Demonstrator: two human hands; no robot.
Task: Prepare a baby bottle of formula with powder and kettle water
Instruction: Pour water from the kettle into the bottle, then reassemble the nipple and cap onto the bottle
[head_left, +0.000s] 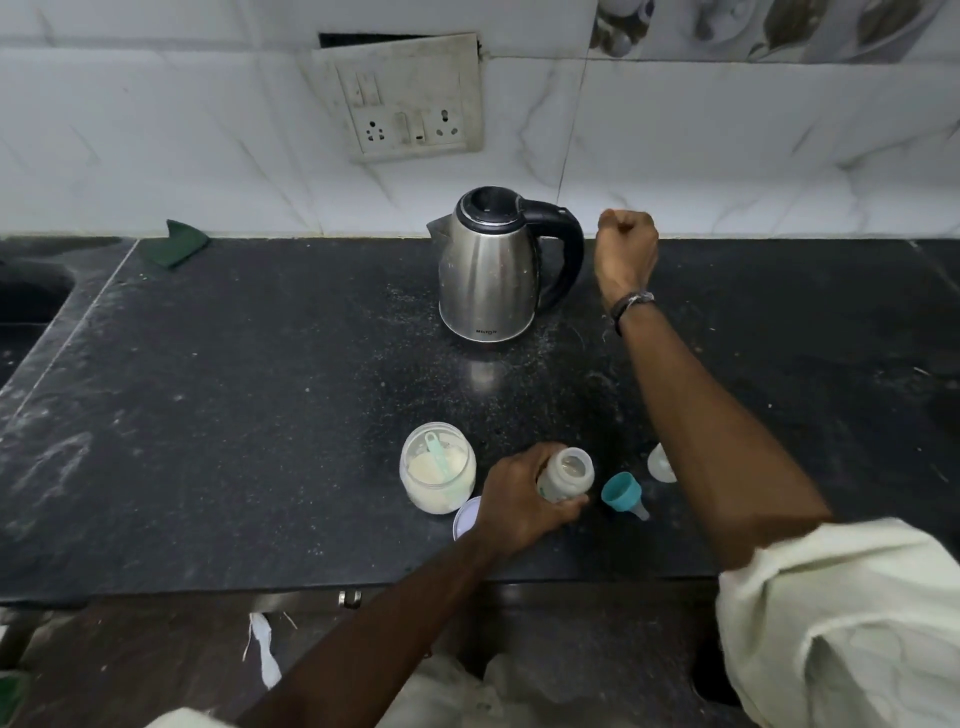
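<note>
While the left hand (524, 499) grips the open baby bottle (567, 475) at six o'clock, the empty, curled right hand (626, 249) nears the kettle (491, 270) handle at twelve: pouring looks next.

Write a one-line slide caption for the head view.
Left hand holds the open clear baby bottle on the black counter; right hand, curled, nears the steel kettle.

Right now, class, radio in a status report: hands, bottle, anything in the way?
Left hand grips open bottle. Right hand curled, empty, beside kettle handle. Powder jar open, scoop inside. Teal cap beside bottle; path clear.
</note>
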